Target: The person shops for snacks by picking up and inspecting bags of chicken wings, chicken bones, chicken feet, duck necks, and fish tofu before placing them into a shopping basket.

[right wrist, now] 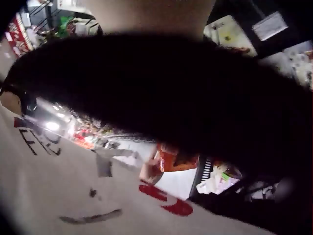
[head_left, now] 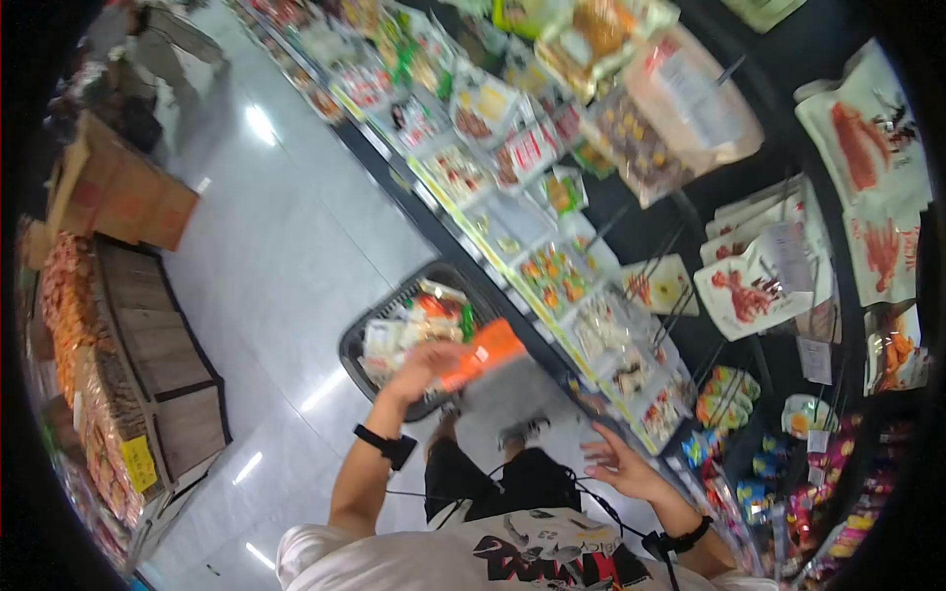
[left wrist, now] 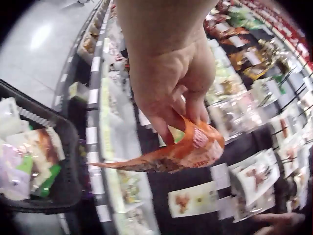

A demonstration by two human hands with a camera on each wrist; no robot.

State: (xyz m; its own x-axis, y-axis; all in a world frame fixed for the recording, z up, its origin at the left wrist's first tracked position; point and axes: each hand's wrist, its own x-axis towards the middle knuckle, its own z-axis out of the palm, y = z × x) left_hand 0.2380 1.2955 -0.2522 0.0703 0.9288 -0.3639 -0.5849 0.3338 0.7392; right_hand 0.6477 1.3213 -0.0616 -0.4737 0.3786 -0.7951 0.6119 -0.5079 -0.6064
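In the head view, the left hand (head_left: 426, 366) reaches forward, gripping a shiny orange plastic packet (head_left: 490, 352) above a black slotted plastic basket (head_left: 386, 300). The right hand (head_left: 626, 473), fingers loosely spread and holding nothing, is near the black shelf edge (head_left: 422, 219); pale tiled floor (head_left: 286, 231) lies open leftward.

The left wrist view shows fingers pointing down, pinching the packet, its tip near the basket's rim.

In the right wrist view, darkness hides the right fingers.

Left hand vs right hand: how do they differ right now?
The left hand pinches an orange packet; the right hand has its fingers spread, no item visible.
In the head view, the left hand overlaps the basket; the right hand doesn't.
Shared: dark wristbands.
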